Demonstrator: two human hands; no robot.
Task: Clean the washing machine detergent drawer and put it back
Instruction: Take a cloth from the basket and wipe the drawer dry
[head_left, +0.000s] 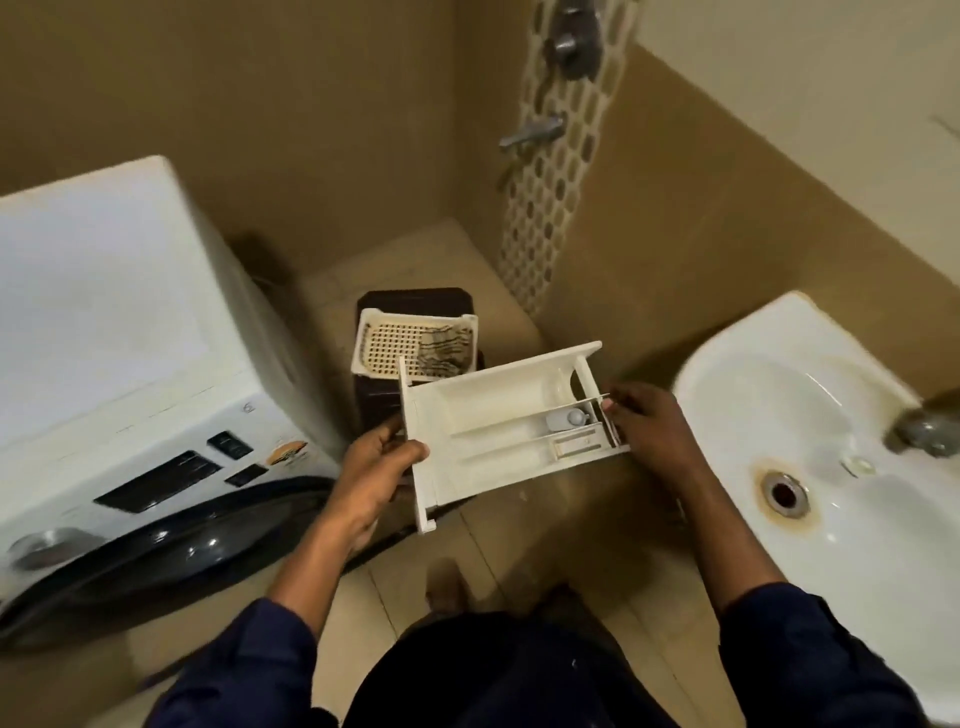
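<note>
Centrally: one white plastic detergent drawer (493, 410), oblong, open side up, was held in the air over the beige tiled floor (519, 545), between the washing machine and the basin and touching neither. It was tilted, its right end higher. Inside were one large compartment and two narrow channels; a small pale grey siphon cap (573, 417) sat near the right end.

Left hand (374, 467): it gripped the drawer's left end, thumb laid over the top edge, fingers curled beneath. Right hand (649, 431): its fingers were curled on the drawer's right end, fingertips pinching the rim. Both arms wore dark blue sleeves (249, 665).

Left of the drawer: one white front-loading washing machine (130, 338) with a dark round door and a black control strip.

Right of the drawer: one white ceramic wash basin (753, 395) with a rust-ringed drain (785, 493) and a metal basin tap (924, 431), blurred, at its far edge.

Behind the drawer: one cream perforated plastic basket (395, 343), holding a striped cloth, on top of a dark brown plastic stool or bin (410, 300); which of the two could not be told.

On the brown tiled wall: a vertical strip of white honeycomb mosaic (556, 208) carrying a metal wall spout (535, 132) and, above it, a round metal mixer valve (574, 44).
</note>
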